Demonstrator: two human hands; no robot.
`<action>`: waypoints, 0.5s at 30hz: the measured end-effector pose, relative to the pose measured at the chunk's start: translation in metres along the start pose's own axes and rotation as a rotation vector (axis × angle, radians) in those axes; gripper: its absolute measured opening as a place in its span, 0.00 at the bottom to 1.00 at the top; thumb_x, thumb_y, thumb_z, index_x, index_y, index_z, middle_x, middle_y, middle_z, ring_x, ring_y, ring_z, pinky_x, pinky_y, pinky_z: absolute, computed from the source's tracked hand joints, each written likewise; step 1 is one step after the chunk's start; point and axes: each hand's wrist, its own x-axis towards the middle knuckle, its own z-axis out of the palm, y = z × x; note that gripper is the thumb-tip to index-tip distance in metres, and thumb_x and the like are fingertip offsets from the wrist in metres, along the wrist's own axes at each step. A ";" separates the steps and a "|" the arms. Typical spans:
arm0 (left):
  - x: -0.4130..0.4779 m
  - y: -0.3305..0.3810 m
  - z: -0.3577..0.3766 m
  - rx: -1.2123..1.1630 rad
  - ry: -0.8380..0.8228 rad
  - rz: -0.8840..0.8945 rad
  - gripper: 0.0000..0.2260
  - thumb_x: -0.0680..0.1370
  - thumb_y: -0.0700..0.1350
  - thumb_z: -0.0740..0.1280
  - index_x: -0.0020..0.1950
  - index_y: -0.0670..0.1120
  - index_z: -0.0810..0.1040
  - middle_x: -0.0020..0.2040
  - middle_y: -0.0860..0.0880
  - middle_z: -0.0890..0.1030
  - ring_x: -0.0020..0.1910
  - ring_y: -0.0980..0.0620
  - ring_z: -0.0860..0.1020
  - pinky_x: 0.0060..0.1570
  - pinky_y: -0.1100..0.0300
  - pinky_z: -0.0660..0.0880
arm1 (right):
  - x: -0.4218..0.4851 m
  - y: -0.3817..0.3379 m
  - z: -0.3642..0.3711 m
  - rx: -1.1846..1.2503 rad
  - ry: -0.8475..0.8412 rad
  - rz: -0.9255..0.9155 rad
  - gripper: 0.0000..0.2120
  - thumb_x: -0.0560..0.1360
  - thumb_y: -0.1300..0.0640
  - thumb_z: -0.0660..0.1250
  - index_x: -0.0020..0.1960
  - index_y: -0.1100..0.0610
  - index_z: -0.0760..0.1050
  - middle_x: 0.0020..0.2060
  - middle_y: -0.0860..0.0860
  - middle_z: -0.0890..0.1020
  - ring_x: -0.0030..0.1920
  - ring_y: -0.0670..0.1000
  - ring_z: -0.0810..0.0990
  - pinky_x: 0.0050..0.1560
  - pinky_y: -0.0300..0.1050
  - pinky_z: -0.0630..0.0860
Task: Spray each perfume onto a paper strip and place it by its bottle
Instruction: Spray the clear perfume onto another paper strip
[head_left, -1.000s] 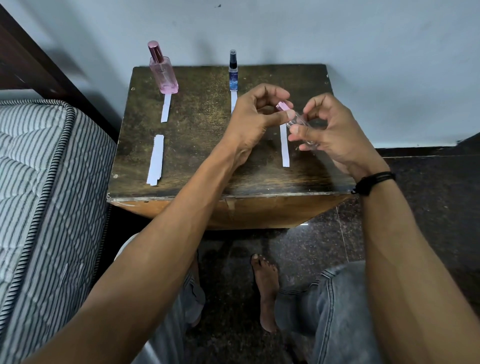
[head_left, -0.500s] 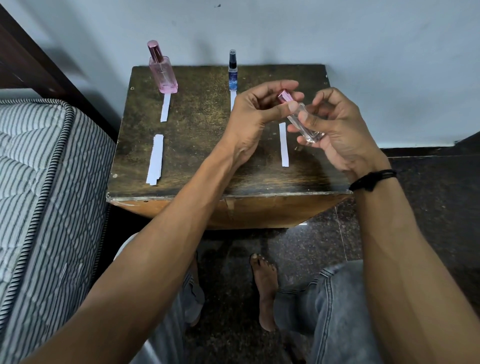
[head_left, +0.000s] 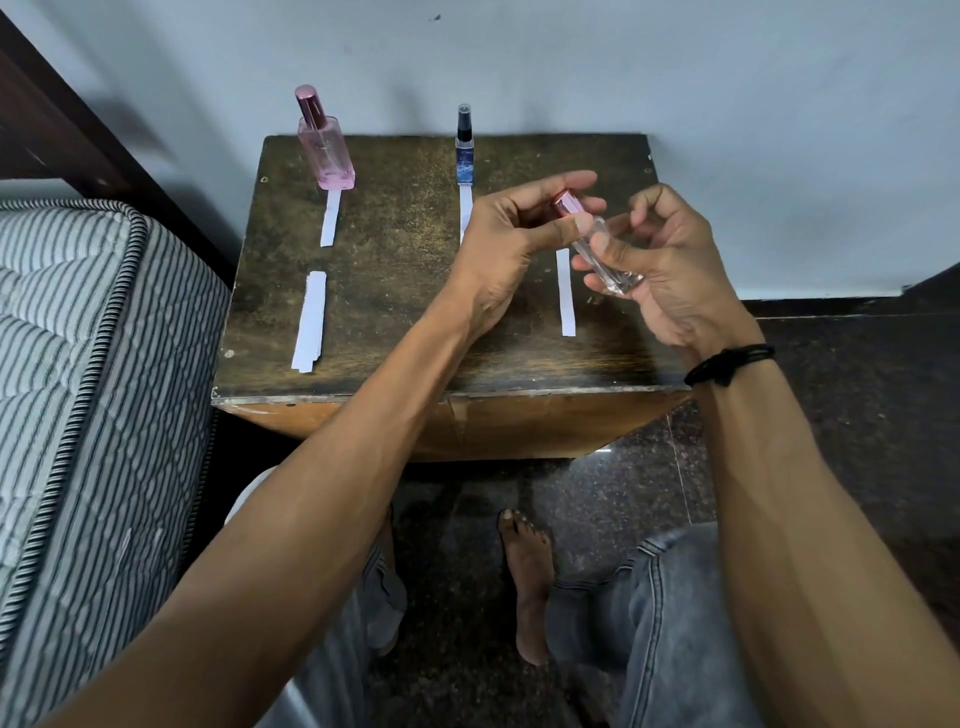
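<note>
My right hand (head_left: 670, 270) grips a small clear glass bottle (head_left: 605, 260), tilted, above the right side of the dark wooden table (head_left: 405, 291). My left hand (head_left: 506, 244) pinches its pink metallic cap (head_left: 565, 202) between thumb and fingers. Below the bottle a white paper strip (head_left: 565, 292) lies flat on the table. At the back left a pink perfume bottle (head_left: 326, 143) stands upright with a strip (head_left: 331, 217) in front of it. A slim blue bottle (head_left: 464, 148) stands at the back middle, its strip (head_left: 466, 208) partly hidden by my left hand.
A small stack of spare strips (head_left: 310, 321) lies at the table's front left. A striped mattress (head_left: 78, 389) borders the table on the left, and a pale wall (head_left: 675, 78) rises right behind it. My knees and a bare foot (head_left: 527, 577) are below the front edge.
Both hands lifted the clear bottle a little and tipped it, its base swinging down towards me and its cap up. My left thumb and fingers stayed on the cap.
</note>
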 end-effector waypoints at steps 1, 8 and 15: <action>0.000 0.002 0.000 0.011 -0.002 0.005 0.18 0.74 0.32 0.73 0.64 0.38 0.79 0.52 0.42 0.86 0.54 0.48 0.84 0.55 0.56 0.79 | 0.000 0.000 0.001 0.008 0.001 -0.004 0.16 0.73 0.65 0.76 0.46 0.53 0.68 0.45 0.52 0.85 0.47 0.62 0.88 0.46 0.55 0.84; -0.004 0.020 0.006 0.127 -0.010 0.104 0.24 0.75 0.35 0.74 0.71 0.40 0.75 0.56 0.42 0.85 0.57 0.46 0.83 0.53 0.55 0.81 | 0.003 -0.008 0.003 0.116 0.007 -0.044 0.16 0.73 0.66 0.75 0.46 0.54 0.68 0.43 0.50 0.87 0.53 0.57 0.87 0.53 0.55 0.83; -0.004 0.016 0.004 0.192 0.066 0.080 0.27 0.73 0.34 0.76 0.71 0.40 0.74 0.59 0.37 0.82 0.51 0.49 0.80 0.58 0.49 0.81 | 0.008 -0.001 0.003 0.055 0.111 -0.072 0.15 0.73 0.69 0.75 0.47 0.54 0.72 0.48 0.56 0.85 0.52 0.55 0.84 0.49 0.47 0.80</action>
